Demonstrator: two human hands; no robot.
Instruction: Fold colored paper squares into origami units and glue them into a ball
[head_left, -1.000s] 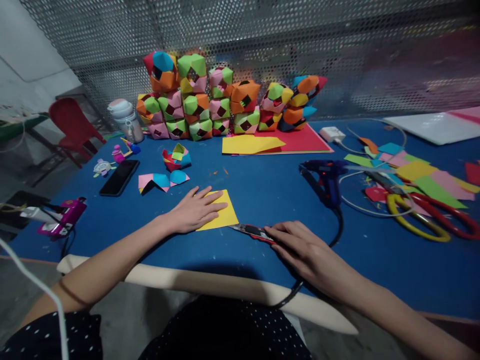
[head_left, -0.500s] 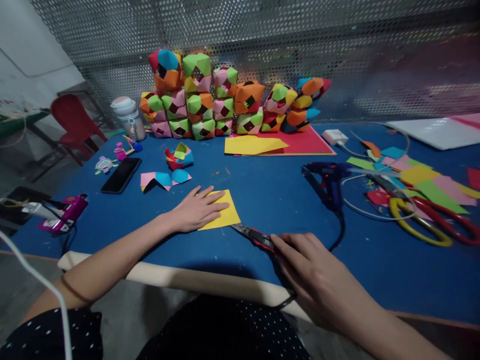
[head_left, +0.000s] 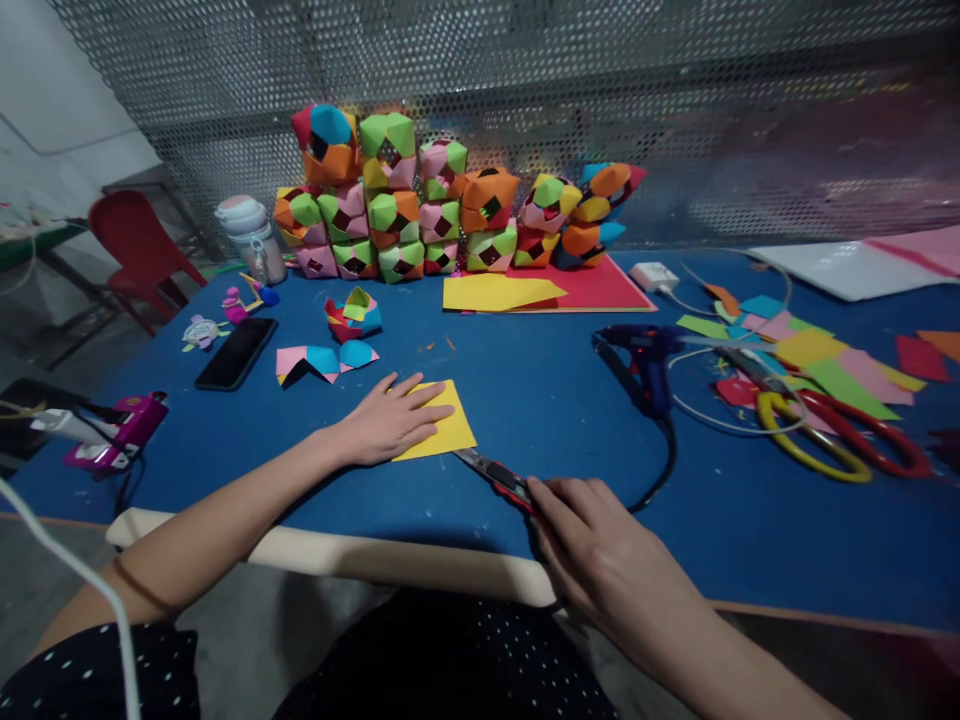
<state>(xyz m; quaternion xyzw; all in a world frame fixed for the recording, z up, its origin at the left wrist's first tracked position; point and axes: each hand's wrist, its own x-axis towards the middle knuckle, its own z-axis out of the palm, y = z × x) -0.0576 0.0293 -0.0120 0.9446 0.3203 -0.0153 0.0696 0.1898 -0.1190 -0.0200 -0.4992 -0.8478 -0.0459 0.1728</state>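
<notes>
My left hand [head_left: 391, 420] lies flat with fingers spread on a yellow square of paper [head_left: 456, 425], pressing it to the blue table. In my right hand [head_left: 589, 530] is a box cutter [head_left: 504, 480], red and black, its blade pointing left. The blade tip meets the paper's near edge, close to its lower right corner; whether it is under or against the edge I cannot tell. Beyond my left hand lie a folded pink and blue paper strip [head_left: 309, 362] and a small half-built paper shape [head_left: 354, 315].
Stacked paper balls [head_left: 394, 215] line the back, beside red and yellow sheets [head_left: 600, 288]. At right sit a corded glue gun [head_left: 649, 360], scissors [head_left: 810, 450] and paper scraps [head_left: 855, 390]. A phone [head_left: 236, 353] and a purple power adapter [head_left: 124, 430] are at left.
The box cutter in my right hand has slid slightly left along the paper's near edge. My left hand stays on the paper. The whole view has shifted a little.
</notes>
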